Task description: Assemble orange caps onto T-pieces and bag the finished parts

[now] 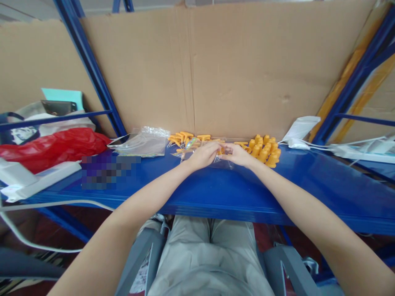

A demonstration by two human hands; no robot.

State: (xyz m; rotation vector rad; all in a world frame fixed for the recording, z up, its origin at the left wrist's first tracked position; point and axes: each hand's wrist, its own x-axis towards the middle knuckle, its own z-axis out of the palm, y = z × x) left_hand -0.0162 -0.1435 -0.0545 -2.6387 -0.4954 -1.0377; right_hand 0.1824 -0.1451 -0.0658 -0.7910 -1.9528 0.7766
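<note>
Watching from my end through the head view. Both hands are out over the blue tabletop (216, 193), fingertips nearly meeting. Left hand (203, 155): palm turned down, fingers bent inward. Right hand (237, 155): half curled, thumb and fingers pointing at the left, a narrow gap between them. A small yellow piece (220, 151) shows between the fingertips, partly covered; I cannot tell which hand has the firm hold, or how tightly either is closed.

Clear plastic film (226, 163) lies under and around the fingers, edges hard for me to make out.

Just left of the hands, near the cardboard wall (240, 70): a loose heap of yellow handle-like pieces (185, 136), some with short chains. Just right of the right hand: a cluster of yellow cup-like pieces (265, 151), packed close together, many upright.

Farther left, a stack of clear bags (145, 142) lies flat. I note a red plastic bag (58, 146) beyond it, with a white power strip (46, 181) in front. Far right, a white device (300, 132) leans near the blue rack post (348, 88), cable trailing right.
</note>
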